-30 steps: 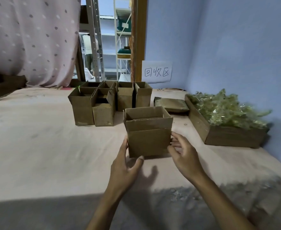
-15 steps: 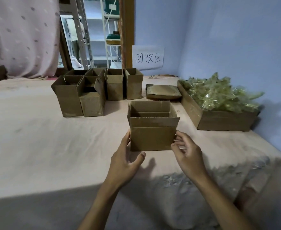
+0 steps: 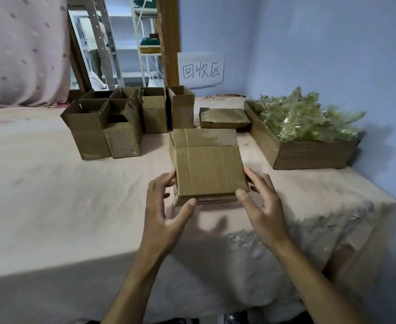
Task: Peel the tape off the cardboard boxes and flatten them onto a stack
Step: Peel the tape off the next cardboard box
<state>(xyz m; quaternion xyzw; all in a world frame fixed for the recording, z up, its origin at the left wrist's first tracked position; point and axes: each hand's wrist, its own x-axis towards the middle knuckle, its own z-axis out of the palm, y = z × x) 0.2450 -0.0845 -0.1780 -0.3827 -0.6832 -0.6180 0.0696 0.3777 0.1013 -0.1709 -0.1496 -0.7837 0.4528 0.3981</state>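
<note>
— Where's the cardboard box (image 3: 209, 169) right now?
— Dead centre, over the cloth-covered table (image 3: 40, 195), held between both hands. It is tipped so that one broad brown face looks up at the camera, with a flap standing out from its edge at twelve o'clock

— How does it look?
— Plain corrugated card, faint ribs running up the face, a crease where the flap joins. A paler, slightly shiny band crosses the flap; whether that is tape I cannot tell. Nor can I tell if its near edge touches the table

— And the grip?
— The left hand (image 3: 162, 211) holds the side at nine o'clock, fingers curled against that edge, thumb reaching under the corner at seven. The right hand (image 3: 262, 206) holds the side at three o'clock, fingers spread along it, thumb tip on the corner at five

— What lies around it?
— From the box: open boxes (image 3: 122, 122) huddled together at ten to eleven o'clock, a flattened stack (image 3: 223, 118) just beyond at twelve to one, and a cardboard tray (image 3: 309, 155) heaped with crumpled tape (image 3: 304, 118) at two. A paper sign (image 3: 200, 70) hangs on the wall at twelve
</note>
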